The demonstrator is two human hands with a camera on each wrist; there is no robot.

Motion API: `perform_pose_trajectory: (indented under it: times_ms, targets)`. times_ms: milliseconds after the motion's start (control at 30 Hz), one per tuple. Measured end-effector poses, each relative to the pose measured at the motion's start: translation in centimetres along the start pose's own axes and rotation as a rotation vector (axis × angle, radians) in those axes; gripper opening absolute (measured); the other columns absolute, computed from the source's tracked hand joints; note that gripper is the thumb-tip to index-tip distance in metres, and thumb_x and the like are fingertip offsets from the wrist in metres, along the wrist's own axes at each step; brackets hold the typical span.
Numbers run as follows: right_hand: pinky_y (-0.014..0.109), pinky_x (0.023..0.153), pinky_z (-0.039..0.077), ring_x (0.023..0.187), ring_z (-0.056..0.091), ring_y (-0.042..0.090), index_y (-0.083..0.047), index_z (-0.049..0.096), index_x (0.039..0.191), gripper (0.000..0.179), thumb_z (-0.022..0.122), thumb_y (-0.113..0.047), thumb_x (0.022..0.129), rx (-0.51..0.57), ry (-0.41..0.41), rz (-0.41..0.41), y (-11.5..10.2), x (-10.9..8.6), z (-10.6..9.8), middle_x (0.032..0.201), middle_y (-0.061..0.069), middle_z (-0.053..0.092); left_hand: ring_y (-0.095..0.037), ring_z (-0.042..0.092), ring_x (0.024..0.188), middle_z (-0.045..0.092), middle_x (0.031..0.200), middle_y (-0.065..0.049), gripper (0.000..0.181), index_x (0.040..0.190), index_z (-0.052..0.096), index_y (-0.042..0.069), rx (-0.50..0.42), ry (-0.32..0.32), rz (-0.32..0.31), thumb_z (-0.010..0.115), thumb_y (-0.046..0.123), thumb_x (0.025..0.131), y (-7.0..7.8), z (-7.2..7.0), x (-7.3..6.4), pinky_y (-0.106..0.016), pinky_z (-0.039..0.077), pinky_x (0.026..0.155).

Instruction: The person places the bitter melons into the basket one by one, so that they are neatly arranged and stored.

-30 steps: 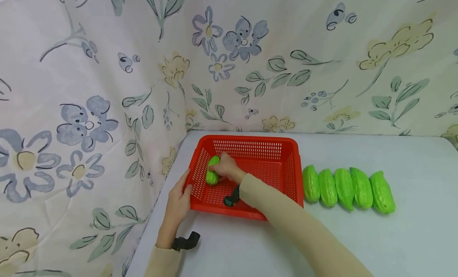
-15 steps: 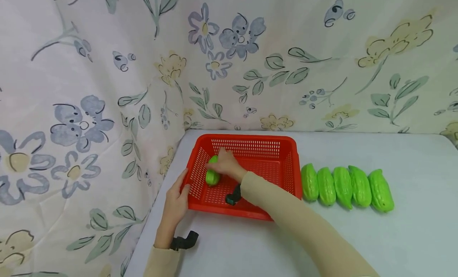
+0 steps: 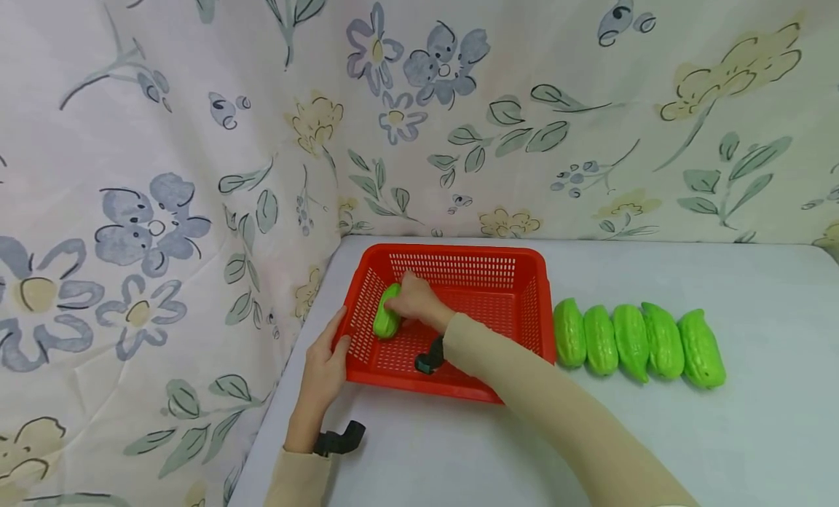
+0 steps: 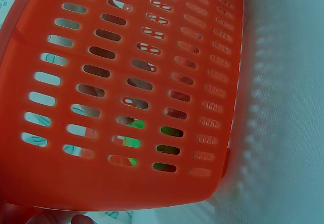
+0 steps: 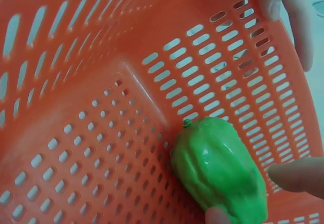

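Observation:
A red plastic basket (image 3: 459, 390) with slotted walls stands on the table. My left hand (image 3: 325, 361) holds its left rim; in the right wrist view a fingertip (image 5: 273, 9) laps inside the rim. One bright green, ridged bitter melon (image 3: 387, 314) lies in the basket along the left wall. Over it is my right hand (image 3: 419, 303), with fingertips (image 5: 298, 176) on either side of the melon and a slight gap at one side. The left wrist view shows the basket's outer wall (image 4: 116, 183), with green showing through the slots.
Several more green bitter melons (image 3: 631, 343) lie in a row on the white table (image 3: 773, 332), right of the basket. Floral cloth (image 3: 577, 128) hangs behind the table and along its left side.
The melon in the basket has shifted slightly toward the left wall and tilted. My right hand has moved slightly right off it, uncovering more. My left hand stays on the rim.

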State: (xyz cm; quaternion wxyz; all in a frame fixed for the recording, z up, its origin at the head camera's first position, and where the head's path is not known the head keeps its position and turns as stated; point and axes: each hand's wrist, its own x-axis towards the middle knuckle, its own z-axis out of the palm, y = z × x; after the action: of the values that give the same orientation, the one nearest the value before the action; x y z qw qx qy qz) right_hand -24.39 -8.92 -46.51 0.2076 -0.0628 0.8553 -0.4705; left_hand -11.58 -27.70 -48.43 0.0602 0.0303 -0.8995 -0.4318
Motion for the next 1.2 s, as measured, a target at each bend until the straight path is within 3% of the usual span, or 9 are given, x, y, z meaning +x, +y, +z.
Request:
perform_pose_trajectory:
  times_ms: [33, 200, 300, 367, 533, 767, 933, 1200]
  targets:
    - [0.037, 0.073, 0.063, 0.084, 0.067, 0.025, 0.003, 0.051, 0.128, 0.048, 0.076, -0.018, 0.093, -0.021, 0.013, -0.011, -0.1, -0.1, -0.1, 0.106, 0.017, 0.061, -0.034, 0.048, 0.145, 0.043, 0.164, -0.009, 0.055, 0.163, 0.038, 0.023, 0.002, 0.000, 0.003, 0.045, 0.015, 0.109, 0.0, 0.0, 0.0, -0.058, 0.042, 0.115]
    - [0.037, 0.085, 0.057, 0.098, 0.062, 0.025, 0.003, 0.051, 0.140, 0.060, 0.076, -0.026, 0.094, -0.084, 0.050, -0.079, -0.4, -0.4, -0.8, 0.126, 0.018, 0.064, -0.033, 0.054, 0.139, 0.043, 0.164, -0.008, 0.055, 0.163, 0.037, 0.024, 0.001, 0.000, -0.006, 0.046, 0.015, 0.109, -0.1, 0.0, 0.0, -0.058, 0.045, 0.113]
    - [0.042, 0.095, 0.056, 0.107, 0.061, 0.026, 0.001, 0.050, 0.144, 0.062, 0.075, -0.028, 0.095, -0.082, 0.051, -0.112, -1.0, -1.2, -1.7, 0.140, 0.018, 0.061, -0.031, 0.062, 0.124, 0.045, 0.163, -0.007, 0.055, 0.163, 0.037, 0.027, 0.001, 0.000, -0.009, 0.046, 0.017, 0.109, 0.0, 0.1, 0.1, -0.050, 0.055, 0.102]
    - [0.041, 0.095, 0.055, 0.107, 0.061, 0.025, -0.001, 0.051, 0.145, 0.064, 0.075, -0.030, 0.095, -0.091, 0.049, -0.134, -1.6, -1.9, -2.2, 0.144, 0.017, 0.059, -0.030, 0.065, 0.111, 0.046, 0.162, -0.007, 0.055, 0.163, 0.037, 0.028, 0.005, -0.003, -0.016, 0.045, 0.018, 0.109, 0.1, 0.1, 0.0, -0.041, 0.060, 0.090]
    - [0.034, 0.082, 0.057, 0.096, 0.061, 0.023, -0.004, 0.052, 0.145, 0.063, 0.075, -0.034, 0.095, -0.074, 0.009, -0.204, -3.2, -4.3, -3.1, 0.131, 0.016, 0.064, -0.027, 0.064, 0.094, 0.049, 0.160, -0.010, 0.056, 0.163, 0.037, 0.029, 0.010, -0.010, -0.050, 0.046, 0.019, 0.109, 0.1, 0.0, -0.2, -0.024, 0.057, 0.075]
    - [0.033, 0.079, 0.054, 0.098, 0.060, 0.023, -0.009, 0.057, 0.139, 0.057, 0.075, -0.037, 0.093, -0.072, 0.017, -0.266, -4.1, -6.4, -4.2, 0.118, 0.014, 0.067, -0.027, 0.066, 0.081, 0.049, 0.159, -0.012, 0.055, 0.164, 0.036, 0.028, -0.017, -0.021, -0.054, 0.045, 0.020, 0.109, 0.1, 0.0, -0.3, -0.024, 0.058, 0.072]
    - [0.031, 0.075, 0.053, 0.096, 0.060, 0.021, -0.011, 0.056, 0.144, 0.060, 0.075, -0.038, 0.094, -0.078, 0.010, -0.247, -3.1, -7.0, -5.1, 0.116, 0.010, 0.066, -0.026, 0.065, 0.084, 0.050, 0.158, -0.012, 0.055, 0.163, 0.037, 0.027, -0.020, -0.006, -0.046, 0.045, 0.018, 0.109, 0.1, 0.1, -0.4, -0.022, 0.057, 0.072]
    - [0.031, 0.066, 0.058, 0.072, 0.067, 0.020, -0.014, 0.054, 0.145, 0.060, 0.076, -0.036, 0.094, 0.001, 0.002, -0.192, -0.7, -8.6, -8.2, 0.120, 0.010, 0.062, -0.028, 0.065, 0.097, 0.050, 0.158, -0.012, 0.054, 0.162, 0.039, 0.026, -0.002, 0.019, -0.032, 0.044, 0.018, 0.109, 0.1, 0.3, -0.3, -0.023, 0.058, 0.079]
